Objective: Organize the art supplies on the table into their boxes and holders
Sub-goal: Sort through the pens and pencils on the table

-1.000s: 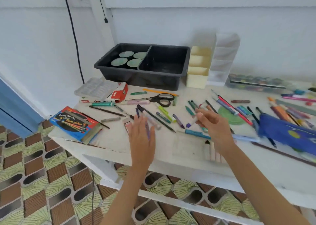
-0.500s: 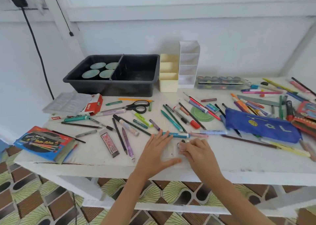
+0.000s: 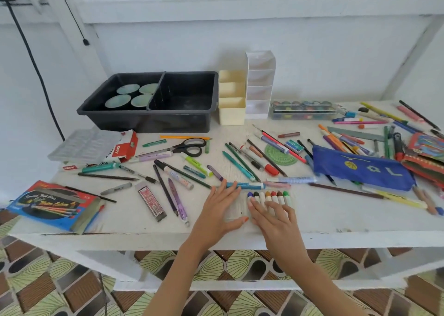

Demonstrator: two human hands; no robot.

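Both grips lie flat near the front edge of the white tabletop (image 3: 336, 219). The left grip (image 3: 217, 210) has straight fingers, their tips at a teal pen (image 3: 249, 185); the right grip (image 3: 274, 219) spreads its fingers over a row of crayons (image 3: 269, 196) — coloured tips pointing away. Behind, among scattered pens, stand a black tray (image 3: 153, 123) with four green discs (image 3: 117, 101) in its left compartment, a cream holder (image 3: 231, 113) and a clear holder (image 3: 260, 84) — side by side.
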